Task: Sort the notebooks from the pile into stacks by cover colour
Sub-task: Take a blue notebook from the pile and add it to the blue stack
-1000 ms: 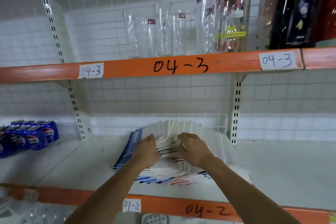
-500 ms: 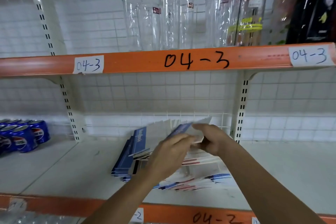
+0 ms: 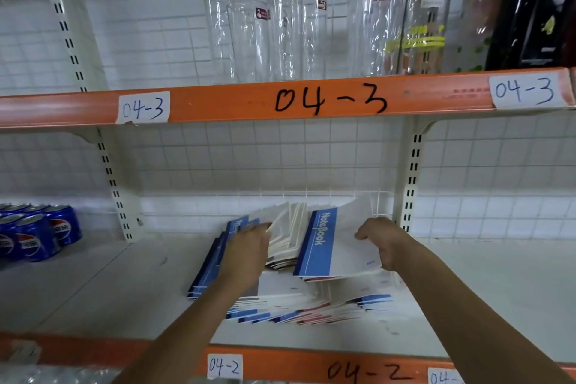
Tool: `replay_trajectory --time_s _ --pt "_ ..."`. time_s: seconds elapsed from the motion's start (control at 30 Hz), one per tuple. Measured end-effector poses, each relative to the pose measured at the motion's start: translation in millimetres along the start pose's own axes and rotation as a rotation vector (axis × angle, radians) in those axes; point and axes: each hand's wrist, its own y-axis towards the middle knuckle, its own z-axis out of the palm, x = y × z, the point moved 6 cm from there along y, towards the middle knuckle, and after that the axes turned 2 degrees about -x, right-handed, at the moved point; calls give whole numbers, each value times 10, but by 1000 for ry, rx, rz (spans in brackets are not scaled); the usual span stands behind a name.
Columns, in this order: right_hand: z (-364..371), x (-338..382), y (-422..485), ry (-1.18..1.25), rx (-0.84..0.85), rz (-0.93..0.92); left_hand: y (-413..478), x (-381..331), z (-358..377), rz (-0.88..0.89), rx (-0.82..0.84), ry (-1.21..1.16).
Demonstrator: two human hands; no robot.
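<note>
Blue cans (image 3: 34, 234) stand far left on the shelf (image 3: 93, 290). The blue stack (image 3: 208, 265) leans under the left hand (image 3: 246, 246), fingers together at its top edge; whether they grip, I cannot tell. The right hand (image 3: 381, 243) pinches a blue-spined notebook (image 3: 336, 246) by its right edge, above the flat pile (image 3: 311, 309).

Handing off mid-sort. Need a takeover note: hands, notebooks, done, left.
Right hand grips the blue-spined white "NoteBook" notebook by its right edge, tilted up over the pile.
Left hand rests on the leaning blue-cover stack, beside the fanned upright notebooks; its grip is hidden.
Mixed blue and red pile lies flat on the white shelf.
Done: blue stack started at left. Left: place the held notebook and sort the pile; no red stack seen.
</note>
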Motion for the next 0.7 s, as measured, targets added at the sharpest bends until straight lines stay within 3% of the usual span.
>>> replay_trajectory --time_s 0.07,0.17,0.23,0.3,0.37,0.47,0.53,0.7 --pt "29 0 -21 111 28 6 5 -220 -77 85 -87 -72" --pt "53 -6 -50 289 98 21 -72 -689 35 293 112 -282" --pt "24 -42 -49 207 101 9 -154 -884 110 392 250 -349" --pt "-78 -130 -5 95 46 13 -136 -811 150 295 267 -391" --pt "-153 -172 -19 61 20 39 -57 -469 229 39 253 -223" --pt "-185 -171 -46 65 27 47 -115 98 441 -351 477 24" --pt "-177 -165 -51 60 26 41 -157 253 504 -358 494 26" --pt "-185 -164 -63 34 17 36 -54 34 206 -116 176 185"
